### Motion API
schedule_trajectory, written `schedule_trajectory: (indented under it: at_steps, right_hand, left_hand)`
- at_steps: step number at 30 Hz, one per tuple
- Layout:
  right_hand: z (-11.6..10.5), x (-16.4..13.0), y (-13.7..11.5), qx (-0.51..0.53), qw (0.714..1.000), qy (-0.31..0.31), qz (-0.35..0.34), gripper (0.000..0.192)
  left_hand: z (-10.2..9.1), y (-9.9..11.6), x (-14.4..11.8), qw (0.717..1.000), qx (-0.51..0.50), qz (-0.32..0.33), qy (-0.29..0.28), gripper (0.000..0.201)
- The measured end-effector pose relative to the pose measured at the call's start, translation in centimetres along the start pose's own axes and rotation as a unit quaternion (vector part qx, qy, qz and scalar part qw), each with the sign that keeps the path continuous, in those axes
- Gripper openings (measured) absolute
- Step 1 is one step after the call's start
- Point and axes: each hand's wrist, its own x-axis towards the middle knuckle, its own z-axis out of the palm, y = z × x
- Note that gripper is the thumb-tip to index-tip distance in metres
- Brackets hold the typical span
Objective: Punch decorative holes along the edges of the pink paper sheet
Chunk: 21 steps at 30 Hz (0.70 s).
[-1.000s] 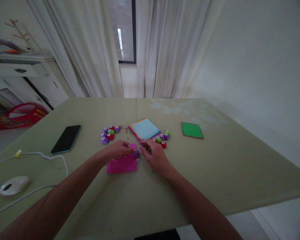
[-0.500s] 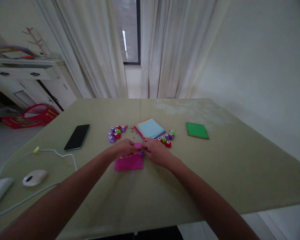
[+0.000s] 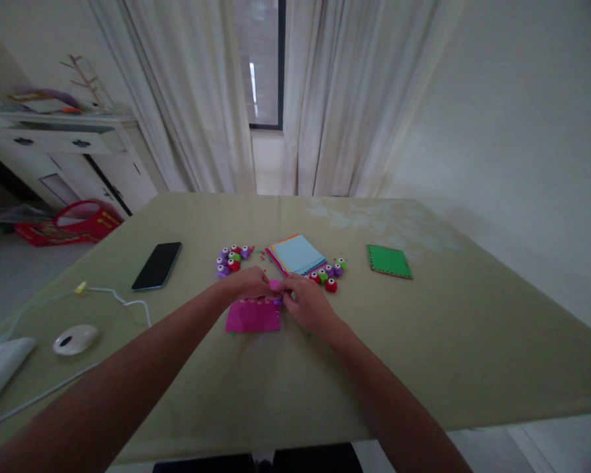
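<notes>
The pale green table fills most of our view, with whitish curtains hanging behind its far edge. Off to the left we have a white cabinet and, low in front of it, something red with a looped handle.

A white device is cut off by the left edge of our view. A dark-faced phone lies beyond it, apart from everything else. Near the middle of the table we see a slanted stack of colored sheets, light blue on top.

Just in front of that stack, on our side, is the pink sheet, with a row of small holes down its right edge. Our left hand reaches over its upper part, fingers together and pinching it. Our right hand meets it at the upper right corner — its fingers are bunched there, but we cannot tell what they close on. A purple piece shows partly beneath the fingertips, at the sheet's edge.

Well to the right lies a green square with a dark, stitched-looking border; far left, a white oval object sits near a cable.

Smaller again are the eye-topped pieces in red, purple and green — one cluster left of the stack, another at its right corner. Tiniest are the red and green scraps between the left cluster and the stack.
</notes>
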Motion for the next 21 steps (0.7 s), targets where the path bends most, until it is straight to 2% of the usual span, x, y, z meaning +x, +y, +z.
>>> schedule_trajectory:
  at_steps: [3,6,8,11,14,16,19,21]
  right_hand:
    - [0.0,-0.4,0.6,0.040,0.997,0.064,0.009,0.027]
    - [-0.4,-0.6,0.9,0.043,0.992,0.112,0.022,0.023]
    - [-0.5,-0.6,0.8,0.028,0.993,0.111,0.026,0.018]
    - [-0.3,-0.7,0.5,-0.016,0.999,0.052,0.008,0.016]
    - [0.1,-0.9,0.4,-0.065,0.998,-0.009,-0.016,0.023]
    - [0.3,-1.0,0.4,-0.084,0.996,-0.023,-0.020,0.022]
    - [0.3,-1.1,0.6,-0.096,0.995,-0.023,-0.006,0.018]
    - [0.1,-1.1,0.8,-0.100,0.995,-0.021,0.004,0.018]
  left_hand:
    - [-0.7,0.0,-0.8,0.999,0.029,0.020,0.013,0.057]
    - [-1.3,-0.5,-2.1,0.994,0.035,0.061,0.081,0.061]
    - [-1.2,-1.4,-3.0,0.982,0.043,0.093,0.160,0.060]
    - [-0.2,-3.4,-3.7,0.956,0.063,0.138,0.251,0.049]
    - [1.2,-6.0,-3.6,0.938,0.106,0.216,0.249,0.046]
    - [1.8,-7.6,-3.3,0.927,0.193,0.253,0.199,0.058]
    - [2.0,-9.1,-2.7,0.911,0.270,0.262,0.166,0.078]
    - [2.0,-9.4,-2.5,0.909,0.286,0.258,0.160,0.082]
